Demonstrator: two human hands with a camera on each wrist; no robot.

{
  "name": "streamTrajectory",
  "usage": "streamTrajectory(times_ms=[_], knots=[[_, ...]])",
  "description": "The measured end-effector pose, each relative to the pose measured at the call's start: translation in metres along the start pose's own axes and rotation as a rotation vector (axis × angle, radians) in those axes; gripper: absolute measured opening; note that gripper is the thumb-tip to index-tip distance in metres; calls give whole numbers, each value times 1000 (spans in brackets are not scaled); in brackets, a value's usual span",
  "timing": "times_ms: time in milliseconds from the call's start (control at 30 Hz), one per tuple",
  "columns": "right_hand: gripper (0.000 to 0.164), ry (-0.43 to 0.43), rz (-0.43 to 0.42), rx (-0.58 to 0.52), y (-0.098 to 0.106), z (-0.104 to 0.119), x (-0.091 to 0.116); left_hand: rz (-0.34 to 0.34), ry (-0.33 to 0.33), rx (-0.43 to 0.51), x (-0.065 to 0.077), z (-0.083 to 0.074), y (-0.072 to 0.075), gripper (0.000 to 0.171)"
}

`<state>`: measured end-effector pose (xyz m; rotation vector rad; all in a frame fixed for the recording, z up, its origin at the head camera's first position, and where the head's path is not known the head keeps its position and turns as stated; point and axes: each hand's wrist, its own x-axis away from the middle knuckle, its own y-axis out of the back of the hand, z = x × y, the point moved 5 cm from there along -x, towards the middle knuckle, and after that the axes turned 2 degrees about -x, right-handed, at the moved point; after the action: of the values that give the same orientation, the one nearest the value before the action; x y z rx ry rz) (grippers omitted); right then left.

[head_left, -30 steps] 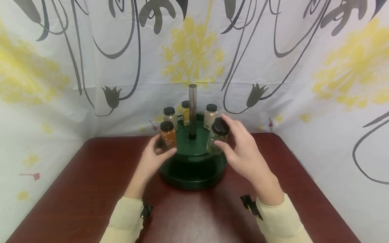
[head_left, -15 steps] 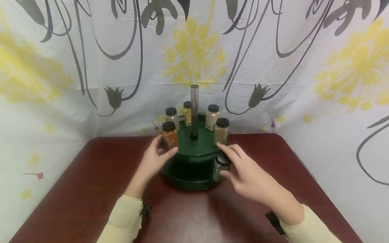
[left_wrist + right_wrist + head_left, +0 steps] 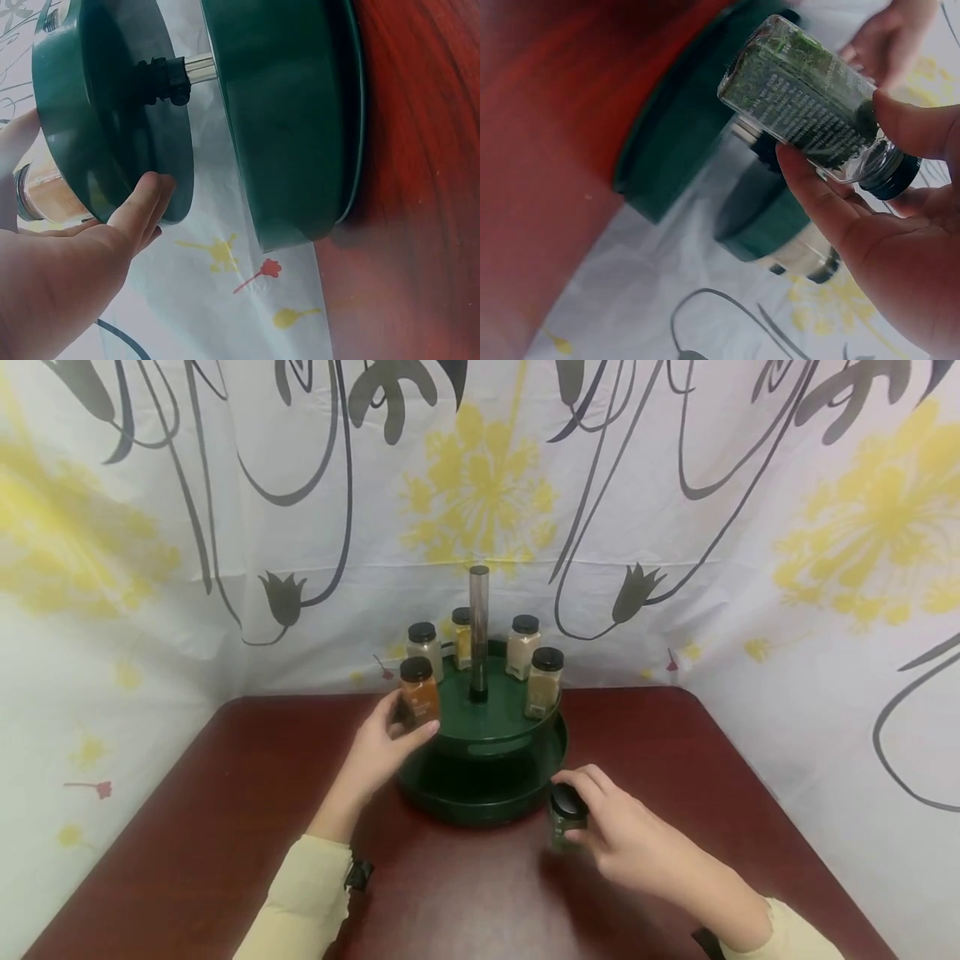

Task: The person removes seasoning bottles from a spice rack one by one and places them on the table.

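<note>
My right hand (image 3: 626, 831) grips a spice jar of green dried herbs (image 3: 799, 97) with a black lid. It holds the jar upright over the front right of the table, beside the green two-tier rack (image 3: 483, 722). In the right wrist view, thumb and fingers pinch the jar near its neck. My left hand (image 3: 378, 747) holds the left rim of the rack's upper tier, next to a jar of orange spice (image 3: 422, 697). In the left wrist view, its fingers (image 3: 142, 199) reach beneath that tier.
Several black-lidded jars stand around the upper tier, among them a tan spice jar (image 3: 543, 685) at the right. A clear post (image 3: 478, 635) rises from its middle. The lower tier (image 3: 480, 814) rests on the dark red table (image 3: 247, 827). A patterned curtain (image 3: 360, 535) hangs behind.
My right hand has carried the herb jar from in front of the upper tier down and right, away from the rack, uncovering the tan jar. The left hand stays at the rim.
</note>
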<state>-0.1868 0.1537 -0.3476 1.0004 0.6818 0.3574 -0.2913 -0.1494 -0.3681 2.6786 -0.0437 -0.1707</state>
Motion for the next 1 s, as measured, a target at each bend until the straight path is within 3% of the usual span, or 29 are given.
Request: streamTrajectory(times_ms=[533,1000], knots=[[54,-40,84,12,-22,-21,16,-25,33,-10,3,3,-4,102],[62,-94,197,29,-14,-19,12,-20,15,-47,5,1,-1,101]])
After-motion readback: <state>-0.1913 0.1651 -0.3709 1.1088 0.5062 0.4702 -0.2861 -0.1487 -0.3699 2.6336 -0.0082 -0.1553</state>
